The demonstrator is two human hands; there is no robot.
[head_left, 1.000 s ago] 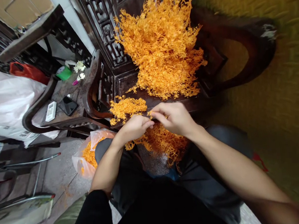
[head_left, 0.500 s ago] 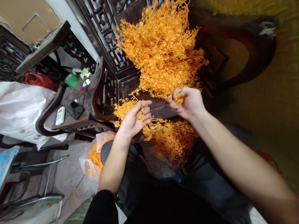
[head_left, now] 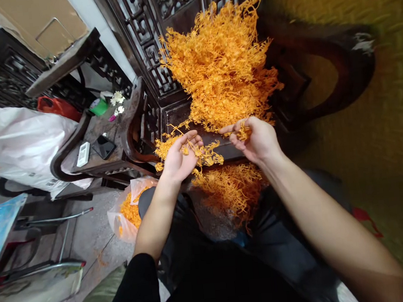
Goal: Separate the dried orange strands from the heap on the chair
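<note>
The left hand [head_left: 182, 158] hides part of a small heap [head_left: 163, 148] near the centre. Palm up and loosely curled, it grips an orange sprig [head_left: 209, 155]. The right hand [head_left: 258, 138], forefinger [head_left: 228, 129] straightened leftward, clasps a tuft [head_left: 243, 131] before the upper-centre pile [head_left: 222, 68]. A white bag [head_left: 25, 139], cut off at left, bears illegible print.
</note>
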